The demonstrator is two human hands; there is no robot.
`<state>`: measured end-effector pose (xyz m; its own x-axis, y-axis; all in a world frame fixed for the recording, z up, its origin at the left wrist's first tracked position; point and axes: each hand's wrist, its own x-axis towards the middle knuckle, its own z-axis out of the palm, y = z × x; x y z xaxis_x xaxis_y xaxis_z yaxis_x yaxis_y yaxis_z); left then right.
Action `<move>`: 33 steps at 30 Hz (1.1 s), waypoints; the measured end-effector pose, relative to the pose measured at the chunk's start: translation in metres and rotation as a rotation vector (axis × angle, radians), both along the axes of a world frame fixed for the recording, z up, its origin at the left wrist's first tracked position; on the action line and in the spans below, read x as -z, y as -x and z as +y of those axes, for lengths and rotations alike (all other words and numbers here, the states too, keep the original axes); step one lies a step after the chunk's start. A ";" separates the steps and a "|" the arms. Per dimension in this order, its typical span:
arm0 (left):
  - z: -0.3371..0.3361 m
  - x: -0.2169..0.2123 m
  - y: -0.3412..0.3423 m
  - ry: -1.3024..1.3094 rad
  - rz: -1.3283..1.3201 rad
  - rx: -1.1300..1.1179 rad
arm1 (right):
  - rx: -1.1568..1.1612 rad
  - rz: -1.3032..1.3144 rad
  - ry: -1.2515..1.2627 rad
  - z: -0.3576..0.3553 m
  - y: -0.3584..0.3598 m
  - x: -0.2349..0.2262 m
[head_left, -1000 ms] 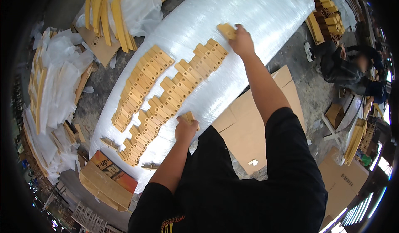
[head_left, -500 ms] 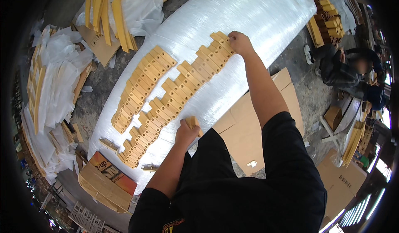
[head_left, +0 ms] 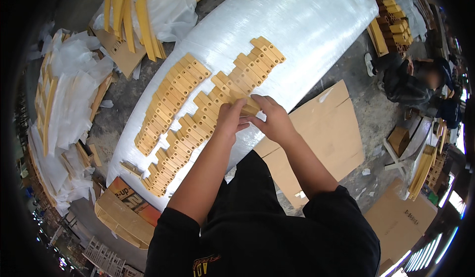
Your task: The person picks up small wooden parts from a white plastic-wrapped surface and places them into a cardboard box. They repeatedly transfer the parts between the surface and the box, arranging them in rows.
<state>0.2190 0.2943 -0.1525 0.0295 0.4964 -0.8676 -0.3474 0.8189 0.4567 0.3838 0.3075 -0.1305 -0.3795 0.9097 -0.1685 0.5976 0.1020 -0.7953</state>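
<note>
Both my hands meet over the near edge of a long table (head_left: 302, 27) wrapped in shiny plastic film. Small yellowish wooden blocks (head_left: 251, 108) sit between them; how many is hidden by the fingers. My left hand (head_left: 229, 119) grips the blocks from the left, while the fingers and thumb of my right hand (head_left: 275, 121) close on their right end. Just beyond the hands runs a long, stepped row of similar wooden blocks (head_left: 202, 118) with dark round holes near their ends. A shorter, more even row (head_left: 171, 99) lies to its left.
Curved yellow wooden parts (head_left: 142, 22) and plastic sheeting are piled at the far left. An opened cardboard box (head_left: 116, 219) stands at the near left, and flat cardboard (head_left: 316, 141) covers floor at right. Stacked wood (head_left: 396, 25) and a seated person (head_left: 413, 84) are farther right.
My right hand has come back from the far end of the long row to meet my left. The left hand has moved forward and right, bringing its wooden blocks along.
</note>
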 end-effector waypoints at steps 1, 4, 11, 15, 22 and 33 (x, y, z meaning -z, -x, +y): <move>0.004 -0.003 -0.003 0.023 0.023 0.023 | 0.049 0.009 0.026 -0.002 0.001 0.005; 0.012 -0.009 -0.006 0.051 0.003 0.051 | 0.099 0.043 0.098 0.005 -0.004 0.018; 0.018 -0.006 -0.007 0.056 -0.031 0.097 | 0.009 0.105 0.137 0.025 -0.019 0.024; 0.022 -0.012 -0.008 0.015 -0.050 0.091 | 0.043 0.158 0.151 0.042 -0.028 0.034; -0.004 -0.022 0.029 -0.123 0.007 0.198 | 0.516 0.384 0.269 0.181 -0.095 0.079; -0.176 -0.012 0.122 0.191 0.115 0.028 | 0.289 -0.303 0.202 0.243 -0.103 0.100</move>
<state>0.0967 0.1185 -0.1407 -0.0634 0.3228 -0.9443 -0.2781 0.9030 0.3274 0.4866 0.5505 -0.2307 -0.0212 0.9086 -0.4170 0.7872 -0.2419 -0.5672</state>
